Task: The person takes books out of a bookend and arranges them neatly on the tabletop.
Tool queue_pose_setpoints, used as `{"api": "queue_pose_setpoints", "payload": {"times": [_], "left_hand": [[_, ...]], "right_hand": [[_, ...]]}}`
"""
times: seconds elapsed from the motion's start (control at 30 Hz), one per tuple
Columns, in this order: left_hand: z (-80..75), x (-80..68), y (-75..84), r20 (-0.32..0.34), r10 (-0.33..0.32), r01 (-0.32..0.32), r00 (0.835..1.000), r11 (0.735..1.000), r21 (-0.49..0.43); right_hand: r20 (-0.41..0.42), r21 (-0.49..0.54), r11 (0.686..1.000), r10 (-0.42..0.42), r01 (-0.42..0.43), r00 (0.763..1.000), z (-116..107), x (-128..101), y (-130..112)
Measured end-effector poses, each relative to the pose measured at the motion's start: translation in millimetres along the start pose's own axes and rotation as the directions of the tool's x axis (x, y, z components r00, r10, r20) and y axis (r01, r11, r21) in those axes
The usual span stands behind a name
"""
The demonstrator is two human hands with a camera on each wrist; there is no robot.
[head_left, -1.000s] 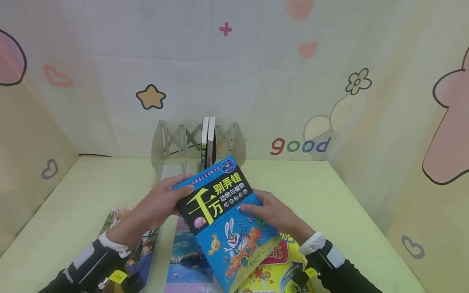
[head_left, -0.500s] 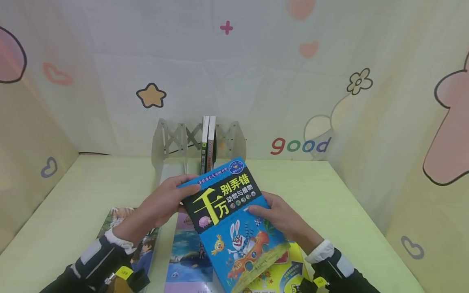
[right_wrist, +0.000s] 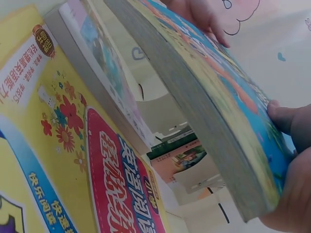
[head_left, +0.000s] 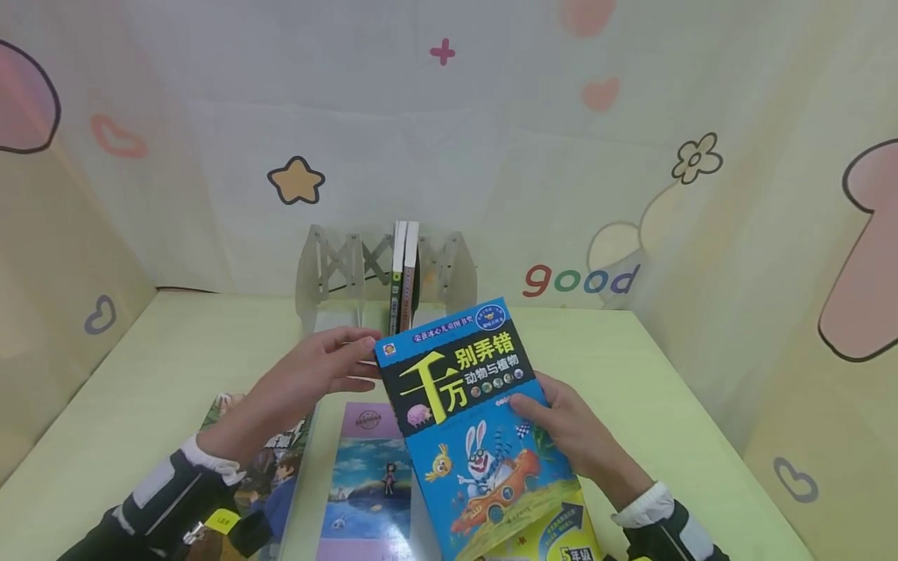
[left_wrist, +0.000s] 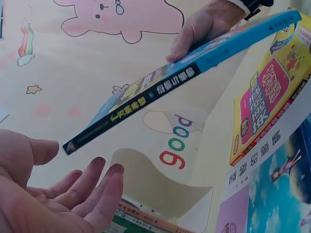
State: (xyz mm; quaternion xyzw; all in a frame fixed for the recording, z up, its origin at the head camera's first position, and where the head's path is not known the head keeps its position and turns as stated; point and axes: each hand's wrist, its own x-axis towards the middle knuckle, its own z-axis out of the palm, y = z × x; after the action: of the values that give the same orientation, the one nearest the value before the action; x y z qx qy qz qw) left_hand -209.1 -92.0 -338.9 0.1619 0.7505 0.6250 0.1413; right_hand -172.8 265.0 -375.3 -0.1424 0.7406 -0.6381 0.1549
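My right hand (head_left: 561,425) grips a blue picture book (head_left: 470,436) by its right edge, thumb on the cover and fingers under it. The book shows a rabbit in an orange car and is held tilted above the table. In the right wrist view its page edge (right_wrist: 209,97) runs across, with my thumb (right_wrist: 289,119) on the cover. My left hand (head_left: 351,358) lies open by the book's top left corner, fingers straight. From the left wrist camera those fingers (left_wrist: 92,189) sit just below the book's spine (left_wrist: 184,77), with a gap.
A folding book rack (head_left: 323,265) with two upright books (head_left: 404,273) stands at the back of the green table (head_left: 175,351). Flat on the table lie a comic-cover book (head_left: 270,467), a sea-scene book (head_left: 368,483) and a yellow book (head_left: 575,545). Cartoon-printed walls enclose three sides.
The blue book has shifted right and turned more upright in my right hand. My left hand has let go of its top left corner and straightened its fingers.
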Motion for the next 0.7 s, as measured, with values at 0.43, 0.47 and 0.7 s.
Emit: {"api": "queue_pose_setpoints", "payload": {"times": [0.43, 0.47, 0.7], "left_hand": [[-42.7, -6.5, 6.0, -0.103, 0.009, 0.002, 0.995, 0.995, 0.103], [-47.2, -6.6, 7.4, -0.117, 0.014, -0.001, 0.993, 0.994, 0.109], [-75.9, -3.6, 20.6, -0.229, 0.078, -0.036, 0.97, 0.983, 0.18]], "right_hand": [[-0.134, 0.087, 0.996, 0.027, -0.015, 0.991, -19.8, -35.0, -11.8], [-0.148, 0.085, 0.996, 0.029, -0.017, 0.989, -21.4, -37.5, -12.8], [-0.223, 0.087, 0.996, 0.052, -0.033, 0.973, -31.8, -53.7, -15.9]]}}
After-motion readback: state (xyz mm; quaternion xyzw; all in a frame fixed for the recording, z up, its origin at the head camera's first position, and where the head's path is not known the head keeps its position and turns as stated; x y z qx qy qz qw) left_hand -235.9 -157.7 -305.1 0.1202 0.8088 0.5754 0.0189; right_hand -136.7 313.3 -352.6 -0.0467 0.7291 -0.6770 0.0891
